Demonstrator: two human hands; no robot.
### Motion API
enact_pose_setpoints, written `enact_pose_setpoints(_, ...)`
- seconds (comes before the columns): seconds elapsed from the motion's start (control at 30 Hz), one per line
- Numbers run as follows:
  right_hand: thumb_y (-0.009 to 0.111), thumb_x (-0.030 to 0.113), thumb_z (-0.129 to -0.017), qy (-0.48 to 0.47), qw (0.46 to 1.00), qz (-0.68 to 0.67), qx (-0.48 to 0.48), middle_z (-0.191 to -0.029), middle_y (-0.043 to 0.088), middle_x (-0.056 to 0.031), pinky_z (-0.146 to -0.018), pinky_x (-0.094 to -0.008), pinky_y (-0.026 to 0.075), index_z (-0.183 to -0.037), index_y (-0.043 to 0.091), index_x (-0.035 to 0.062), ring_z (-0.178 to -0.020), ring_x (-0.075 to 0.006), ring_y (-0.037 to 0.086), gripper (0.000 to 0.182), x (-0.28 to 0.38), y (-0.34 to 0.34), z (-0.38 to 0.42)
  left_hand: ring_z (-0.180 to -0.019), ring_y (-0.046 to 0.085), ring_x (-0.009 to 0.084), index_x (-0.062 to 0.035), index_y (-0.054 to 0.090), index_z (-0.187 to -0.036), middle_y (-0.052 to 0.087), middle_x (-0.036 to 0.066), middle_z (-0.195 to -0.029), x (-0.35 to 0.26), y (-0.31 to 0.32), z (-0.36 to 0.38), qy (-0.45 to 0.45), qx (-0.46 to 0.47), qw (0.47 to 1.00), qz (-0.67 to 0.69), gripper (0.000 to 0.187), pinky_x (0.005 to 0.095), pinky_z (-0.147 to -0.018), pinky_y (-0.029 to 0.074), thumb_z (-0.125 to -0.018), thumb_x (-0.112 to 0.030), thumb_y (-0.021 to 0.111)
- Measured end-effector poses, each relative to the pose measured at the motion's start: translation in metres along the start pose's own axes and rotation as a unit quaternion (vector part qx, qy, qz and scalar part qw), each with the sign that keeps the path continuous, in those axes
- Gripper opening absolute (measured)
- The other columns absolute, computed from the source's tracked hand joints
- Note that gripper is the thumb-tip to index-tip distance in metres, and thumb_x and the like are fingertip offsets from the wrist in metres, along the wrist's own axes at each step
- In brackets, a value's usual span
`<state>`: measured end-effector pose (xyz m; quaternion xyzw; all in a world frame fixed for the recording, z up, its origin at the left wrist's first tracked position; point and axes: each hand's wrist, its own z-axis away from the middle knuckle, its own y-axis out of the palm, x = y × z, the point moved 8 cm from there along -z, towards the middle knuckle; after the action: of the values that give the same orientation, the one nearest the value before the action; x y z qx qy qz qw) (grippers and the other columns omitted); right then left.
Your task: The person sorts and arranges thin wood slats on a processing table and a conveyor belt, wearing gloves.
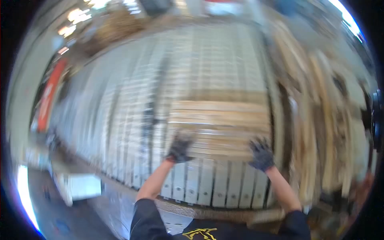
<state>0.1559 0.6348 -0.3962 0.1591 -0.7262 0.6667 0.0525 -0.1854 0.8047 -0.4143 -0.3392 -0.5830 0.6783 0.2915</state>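
Several pale wooden boards (pixel 222 118) lie side by side in a flat row on a slatted, light grey surface (pixel 206 180). My left hand (pixel 181 147), in a dark glove, is at the left end of the nearer boards. Its fingers are blurred, but the thumb stands apart from them. At the right end, my right hand (pixel 261 153) wears a matching glove, its fingers spread over the board ends. Neither hand is visibly wrapped round a board. Blur hides whether the palms press on the wood.
Long pieces of wood (pixel 308 132) lie in a pile on the right. A red-orange bar (pixel 51 96) stands beyond the slatted surface on the left. Below it is a white box-like object (pixel 83 186). The background is smeared by motion.
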Motion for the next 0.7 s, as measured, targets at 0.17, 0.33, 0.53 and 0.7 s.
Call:
enact_pose_setpoints(0.17,0.085,0.047,-0.056,-0.018,0.998,0.054,0.012,-0.153,0.042,-0.0174,-0.123,-0.0588,0.019,-0.144,0.049,0.0082,-0.146,-0.0433,0.031,0.103,0.002,-0.004,-0.036,-0.152,0.020,0.0367,-0.0169,0.034,-0.157,0.029,0.013,-0.163,0.015,-0.011,-0.021,0.045,-0.017,0.998,-0.028,0.111,0.0591,-0.124,0.005,-0.070,-0.075,0.070)
enact_pose_setpoints(0.33,0.086,0.046,-0.056,-0.007,0.995,0.084,0.047,-0.162,0.028,-0.0177,-0.124,-0.0596,0.014,-0.153,0.036,0.0093,-0.150,-0.0448,0.022,0.115,0.004,0.007,-0.035,-0.153,0.018,0.0372,-0.0194,0.031,-0.158,0.024,0.013,-0.165,0.021,-0.021,-0.010,0.054,-0.067,0.996,-0.001,0.120,0.0604,-0.123,0.008,-0.062,-0.073,0.077)
enact_pose_setpoints(0.53,0.085,0.051,-0.058,0.041,0.982,0.151,0.104,-0.167,0.018,-0.0146,-0.125,-0.0564,0.013,-0.158,0.026,0.0116,-0.152,-0.0405,0.017,0.123,0.017,0.014,-0.031,-0.152,0.023,0.0377,-0.0194,0.036,-0.156,0.031,0.011,-0.162,0.015,-0.033,0.004,0.047,-0.068,0.997,-0.005,0.107,0.0610,-0.122,0.012,-0.068,-0.067,0.074)
enact_pose_setpoints(0.7,0.068,0.050,-0.078,0.168,0.941,0.294,-0.009,-0.167,0.020,-0.0140,-0.125,-0.0509,0.013,-0.160,0.023,0.0103,-0.153,-0.0367,0.019,0.102,0.042,0.055,0.011,-0.154,0.018,0.0365,-0.0216,0.030,-0.159,0.028,0.004,-0.165,0.017,0.015,0.000,-0.048,-0.142,0.986,-0.072,0.088,0.0638,-0.123,0.006,-0.084,-0.057,0.060)
